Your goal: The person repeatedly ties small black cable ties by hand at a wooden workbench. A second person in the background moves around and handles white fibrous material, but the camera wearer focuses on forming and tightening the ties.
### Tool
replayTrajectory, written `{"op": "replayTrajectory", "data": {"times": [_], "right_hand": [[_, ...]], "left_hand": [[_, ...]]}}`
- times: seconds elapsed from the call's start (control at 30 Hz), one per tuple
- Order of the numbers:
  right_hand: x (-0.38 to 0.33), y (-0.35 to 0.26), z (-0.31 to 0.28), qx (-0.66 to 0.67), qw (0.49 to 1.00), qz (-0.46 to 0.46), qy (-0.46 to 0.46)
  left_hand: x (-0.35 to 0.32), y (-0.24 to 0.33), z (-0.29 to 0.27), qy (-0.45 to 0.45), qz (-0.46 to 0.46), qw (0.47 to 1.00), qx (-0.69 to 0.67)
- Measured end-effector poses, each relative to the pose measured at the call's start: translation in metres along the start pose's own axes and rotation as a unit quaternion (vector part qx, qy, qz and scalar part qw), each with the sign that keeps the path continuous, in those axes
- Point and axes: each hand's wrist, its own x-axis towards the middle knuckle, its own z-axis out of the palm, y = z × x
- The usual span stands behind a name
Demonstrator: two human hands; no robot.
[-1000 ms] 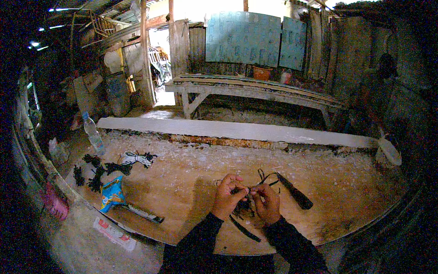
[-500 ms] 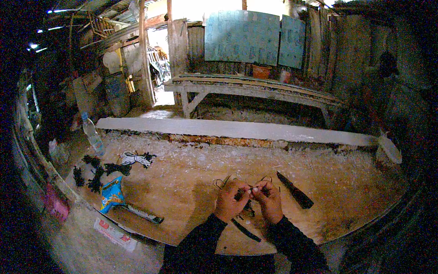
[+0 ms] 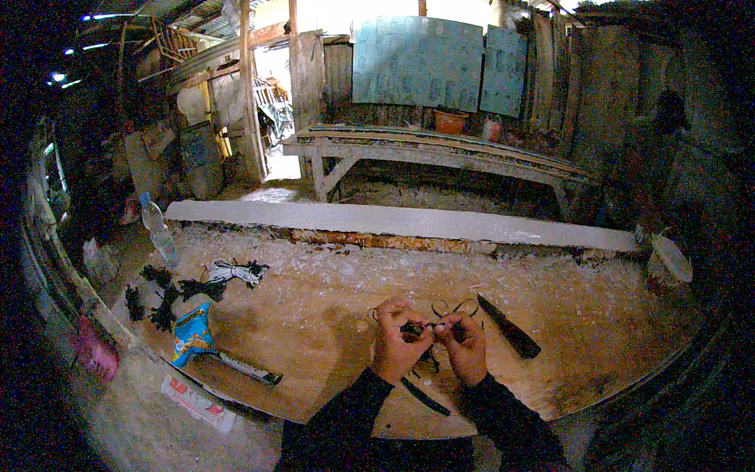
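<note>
Still both hands, left hand (image 3: 399, 340) and right hand (image 3: 464, 343), pinch a thin wire (image 3: 429, 324).

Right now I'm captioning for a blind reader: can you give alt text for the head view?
Two hands, left hand and right hand, pinch a small dark cord together over a wooden workbench. A knife lies to the right; a bottle, cord bundles and a blue packet lie to the left.
</note>
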Motion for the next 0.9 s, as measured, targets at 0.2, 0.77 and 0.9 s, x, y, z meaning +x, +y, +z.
{"op": "replayTrajectory", "data": {"times": [0.2,0.77,0.9], "right_hand": [[-0.005,-0.002,0.005,-0.001,1.000,-0.016,0.007],[0.000,-0.033,0.003,0.273,0.937,0.210,-0.060],[0.000,-0.018,0.005,0.110,0.987,0.113,0.032]], "left_hand": [[-0.001,-0.005,-0.003,0.019,0.117,0.982,0.150],[-0.009,-0.013,-0.004,-0.081,-0.069,0.993,-0.046],[-0.005,-0.021,-0.003,-0.066,0.096,0.990,0.084]]}}
